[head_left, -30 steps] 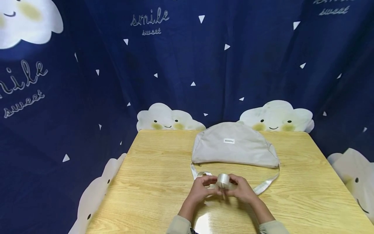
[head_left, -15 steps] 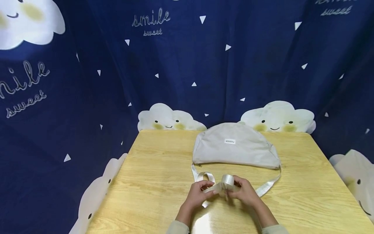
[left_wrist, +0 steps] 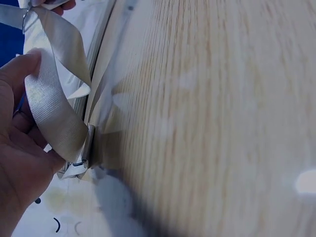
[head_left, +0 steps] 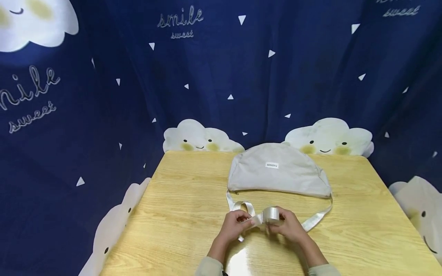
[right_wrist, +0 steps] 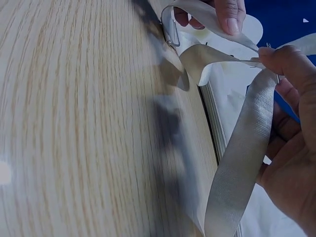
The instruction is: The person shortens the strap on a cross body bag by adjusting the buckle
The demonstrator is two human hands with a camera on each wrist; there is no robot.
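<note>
A light beige strap [head_left: 270, 215] belonging to the handbag [head_left: 277, 174] is stretched in a loop between two hands above the table. Pinched between the thumb and fingers of my left hand [head_left: 230, 227] is one length of it, also seen in the left wrist view, where a metal slider [left_wrist: 88, 147] hangs below that hand. My right hand [head_left: 289, 227] grips the strap by a metal ring; in the right wrist view its thumb and fingertips press there, and a wide band [right_wrist: 242, 153] droops from them. A second strap loop [head_left: 244, 206] curls beside my left hand.
The half-moon handbag lies flat behind the hands, its zip edge toward me and a small label [head_left: 271, 165] on its front. Its strap [head_left: 317, 220] runs along the right side. A dark blue curtain [head_left: 214, 65] with clouds borders the wooden table [head_left: 183, 214].
My left hand has drawn left, away from my right hand, which shifted slightly right. The strap between them is now stretched out and turned more broadside. The bag has stayed in place.
</note>
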